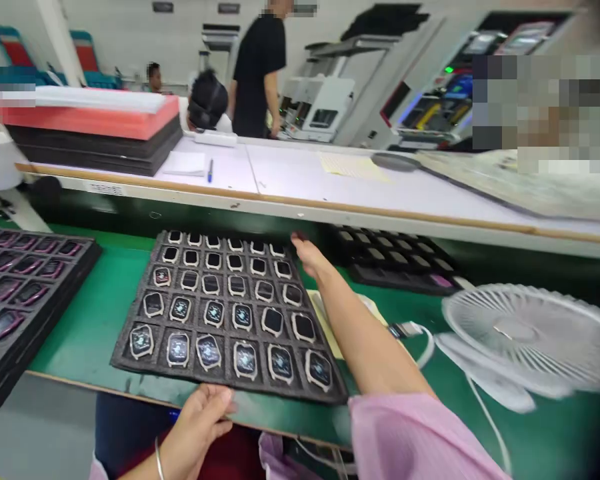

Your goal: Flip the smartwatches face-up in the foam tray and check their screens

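Nearest you, your left hand, silver bangle at the wrist, pinches the near edge of the black foam tray of square watch cases at six o'clock, steadying it on the green bench mat. Your right hand, fingers loosely hooked, grips the tray's far corner at one o'clock. The white desk fan lies at three o'clock.

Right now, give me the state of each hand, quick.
Left hand: fingers curled on the near edge of the black foam tray of watch cases, gripping it.
Right hand: on the tray's far right corner; grip cannot be told.
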A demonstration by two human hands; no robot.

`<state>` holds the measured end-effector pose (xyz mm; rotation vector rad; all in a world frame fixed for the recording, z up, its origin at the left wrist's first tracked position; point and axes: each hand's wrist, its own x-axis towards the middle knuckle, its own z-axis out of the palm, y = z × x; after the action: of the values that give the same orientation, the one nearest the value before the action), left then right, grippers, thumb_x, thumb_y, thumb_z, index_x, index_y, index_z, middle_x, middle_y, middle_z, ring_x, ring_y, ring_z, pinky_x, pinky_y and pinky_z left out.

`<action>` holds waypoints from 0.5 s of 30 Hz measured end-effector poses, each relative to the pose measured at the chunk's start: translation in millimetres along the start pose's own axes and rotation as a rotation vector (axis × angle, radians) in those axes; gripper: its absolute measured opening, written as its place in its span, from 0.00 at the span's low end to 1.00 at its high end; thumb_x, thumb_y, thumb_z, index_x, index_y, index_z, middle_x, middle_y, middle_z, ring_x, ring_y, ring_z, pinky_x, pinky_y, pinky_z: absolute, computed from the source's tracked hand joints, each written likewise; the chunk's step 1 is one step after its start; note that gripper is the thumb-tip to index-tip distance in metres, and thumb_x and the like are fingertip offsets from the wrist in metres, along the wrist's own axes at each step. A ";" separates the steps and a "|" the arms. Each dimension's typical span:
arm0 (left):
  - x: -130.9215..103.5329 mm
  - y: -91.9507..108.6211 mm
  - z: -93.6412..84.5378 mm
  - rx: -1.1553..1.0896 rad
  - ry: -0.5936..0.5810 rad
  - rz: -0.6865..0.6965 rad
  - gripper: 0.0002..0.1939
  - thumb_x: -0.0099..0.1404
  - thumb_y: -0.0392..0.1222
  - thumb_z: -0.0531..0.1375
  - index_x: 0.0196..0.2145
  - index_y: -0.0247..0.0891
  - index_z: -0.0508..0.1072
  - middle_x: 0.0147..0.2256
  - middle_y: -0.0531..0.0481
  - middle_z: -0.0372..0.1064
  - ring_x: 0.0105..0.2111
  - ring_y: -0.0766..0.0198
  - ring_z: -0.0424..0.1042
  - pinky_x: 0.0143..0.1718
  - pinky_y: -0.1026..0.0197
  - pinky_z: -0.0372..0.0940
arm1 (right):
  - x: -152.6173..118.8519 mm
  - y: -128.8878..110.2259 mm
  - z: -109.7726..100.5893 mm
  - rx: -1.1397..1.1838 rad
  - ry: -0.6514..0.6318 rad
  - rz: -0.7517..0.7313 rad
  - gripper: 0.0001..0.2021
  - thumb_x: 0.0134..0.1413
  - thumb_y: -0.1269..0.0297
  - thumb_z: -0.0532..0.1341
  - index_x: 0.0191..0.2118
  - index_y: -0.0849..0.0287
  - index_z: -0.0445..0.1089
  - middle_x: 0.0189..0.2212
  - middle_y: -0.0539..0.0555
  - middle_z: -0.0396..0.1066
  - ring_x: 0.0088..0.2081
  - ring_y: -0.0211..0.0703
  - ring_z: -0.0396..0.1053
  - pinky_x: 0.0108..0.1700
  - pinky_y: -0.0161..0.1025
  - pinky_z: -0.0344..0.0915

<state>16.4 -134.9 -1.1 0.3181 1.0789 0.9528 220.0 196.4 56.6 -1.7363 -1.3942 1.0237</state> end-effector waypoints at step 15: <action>12.6 133.8 -89.0 -0.054 0.412 0.400 0.28 0.68 0.62 0.51 0.47 0.33 0.71 0.49 0.38 0.72 0.52 0.53 0.70 0.54 0.52 0.63 | -72.9 24.4 -26.6 -0.432 -0.371 0.059 0.21 0.64 0.46 0.55 0.33 0.59 0.72 0.38 0.65 0.76 0.34 0.58 0.76 0.27 0.48 0.74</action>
<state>-124.9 -66.3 35.1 0.3060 1.3898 1.4459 245.9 119.3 59.4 -1.9677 -1.9219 1.1857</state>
